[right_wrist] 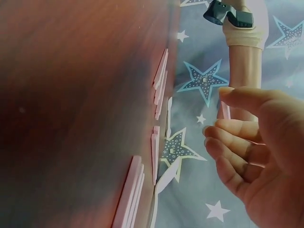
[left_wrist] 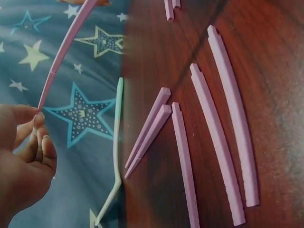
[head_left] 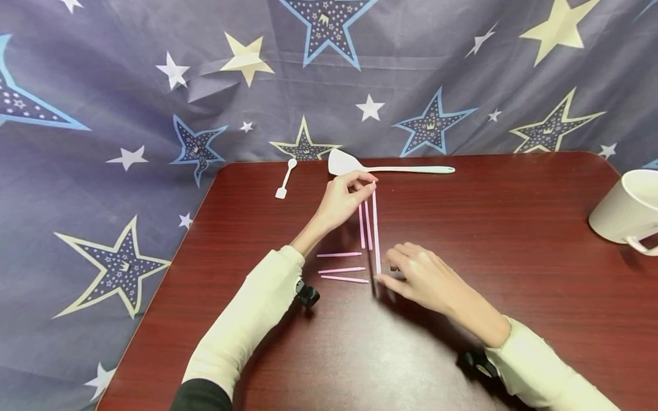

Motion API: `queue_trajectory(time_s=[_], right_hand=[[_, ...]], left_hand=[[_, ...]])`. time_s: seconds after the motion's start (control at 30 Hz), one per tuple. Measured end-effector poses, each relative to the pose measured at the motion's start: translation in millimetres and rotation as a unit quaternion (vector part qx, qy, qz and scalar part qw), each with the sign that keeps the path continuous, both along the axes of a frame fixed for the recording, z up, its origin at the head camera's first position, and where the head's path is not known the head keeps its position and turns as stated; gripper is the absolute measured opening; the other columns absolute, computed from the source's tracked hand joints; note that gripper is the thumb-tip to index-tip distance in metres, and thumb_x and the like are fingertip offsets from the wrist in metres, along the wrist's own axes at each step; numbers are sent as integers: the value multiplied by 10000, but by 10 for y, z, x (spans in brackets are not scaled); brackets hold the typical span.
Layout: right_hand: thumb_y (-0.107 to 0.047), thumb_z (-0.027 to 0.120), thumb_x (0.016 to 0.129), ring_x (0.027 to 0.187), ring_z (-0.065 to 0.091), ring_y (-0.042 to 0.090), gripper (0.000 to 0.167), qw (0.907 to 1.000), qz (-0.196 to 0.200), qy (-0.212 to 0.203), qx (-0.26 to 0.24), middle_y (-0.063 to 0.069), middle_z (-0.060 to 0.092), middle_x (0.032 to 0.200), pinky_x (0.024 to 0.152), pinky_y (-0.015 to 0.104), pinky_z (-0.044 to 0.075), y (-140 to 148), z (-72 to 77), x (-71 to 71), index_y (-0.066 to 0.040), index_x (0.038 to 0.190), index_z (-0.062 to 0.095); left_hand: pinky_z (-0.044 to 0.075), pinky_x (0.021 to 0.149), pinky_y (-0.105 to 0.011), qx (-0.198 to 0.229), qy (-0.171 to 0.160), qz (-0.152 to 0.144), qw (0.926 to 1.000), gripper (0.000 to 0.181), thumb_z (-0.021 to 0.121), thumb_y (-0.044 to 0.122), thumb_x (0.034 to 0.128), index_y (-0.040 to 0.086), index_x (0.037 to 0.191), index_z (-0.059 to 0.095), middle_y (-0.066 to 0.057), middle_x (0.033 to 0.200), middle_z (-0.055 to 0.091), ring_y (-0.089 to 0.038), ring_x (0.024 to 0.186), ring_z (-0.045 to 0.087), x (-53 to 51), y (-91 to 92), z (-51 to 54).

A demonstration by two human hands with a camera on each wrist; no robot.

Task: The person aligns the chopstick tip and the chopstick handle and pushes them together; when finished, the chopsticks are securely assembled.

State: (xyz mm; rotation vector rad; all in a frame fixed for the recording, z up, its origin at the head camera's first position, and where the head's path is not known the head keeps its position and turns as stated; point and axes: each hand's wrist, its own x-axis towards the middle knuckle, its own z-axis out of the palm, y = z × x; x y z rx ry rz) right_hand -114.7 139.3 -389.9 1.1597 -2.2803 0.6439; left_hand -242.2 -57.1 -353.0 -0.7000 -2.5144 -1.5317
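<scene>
A long pink stick (head_left: pixel 376 228) is held at both ends, the left hand (head_left: pixel 343 198) at its far end and the right hand (head_left: pixel 424 278) at its near end. In the left wrist view, the left hand (left_wrist: pixel 26 154) pinches the tip of this stick (left_wrist: pixel 59 57), which has a joint line along it. The right wrist view shows the right hand (right_wrist: pixel 266 142) with the stick (right_wrist: pixel 225 110) between thumb and fingers. On the table, two pink sticks (head_left: pixel 362 227) lie lengthwise beside the held one, and three more (head_left: pixel 341 270) lie crosswise at the left.
At the table's (head_left: pixel 514 228) far edge lies a spatula (head_left: pixel 401 169) with a white head and pale green handle end. A small white scoop (head_left: pixel 285 180) is to its left. A white mug (head_left: pixel 619 211) stands at the right. Behind hangs a star-patterned cloth (head_left: pixel 360 85).
</scene>
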Motion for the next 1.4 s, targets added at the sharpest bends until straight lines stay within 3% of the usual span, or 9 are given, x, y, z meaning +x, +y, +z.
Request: queue_trajectory(time_s=[0.17,0.3,0.57,0.87,1.17,1.4], right_hand=[[-186,832,840,651,572,183,254,9998,-108,-114,91,45,596,749,558,346,510,-7,-15,-89,-39,865,626],[-167,851,831,639,535,162,254,9990,-228,-326,193,25,573,729,549,331,483,8,-36,-156,-62,828,620],[-146,839,859,638,527,155,222,9965,-385,-663,341,13,582,725,566,338,480,39,-74,-294,-83,814,631],[-155,829,865,632,554,180,246,9944,-570,-640,616,-2,556,723,564,351,506,18,-97,-388,-71,791,609],[-156,820,874,667,602,214,221,9888,-739,-940,898,4,579,746,595,389,528,-1,-121,-474,-79,802,626],[-134,822,863,653,626,236,216,9855,-859,-1042,1032,11,588,734,573,406,531,-29,-127,-518,-74,800,624]], left_hand=[[420,654,-244,-212,-28,134,9997,184,683,147,992,67,1136,763,1,742,647,-73,671,544,-107,9,-27],[423,664,-237,-347,-73,187,9992,182,672,132,1000,54,1135,765,-45,762,668,-82,687,567,-203,15,-50],[430,666,-229,-494,-244,150,9984,215,633,87,1010,0,1170,746,-207,887,715,-341,831,688,-350,24,-98],[436,710,-219,-1139,-426,-44,9926,326,547,-4,966,7,1231,736,-173,979,721,-87,728,568,-499,14,-164],[404,650,-204,-1479,-785,-59,9859,375,494,-30,968,8,1265,720,-223,971,730,-130,728,595,-623,11,-269],[440,701,-211,-1615,-829,-42,9834,352,495,-10,980,12,1235,737,-162,1118,731,-164,786,632,-679,21,-323]])
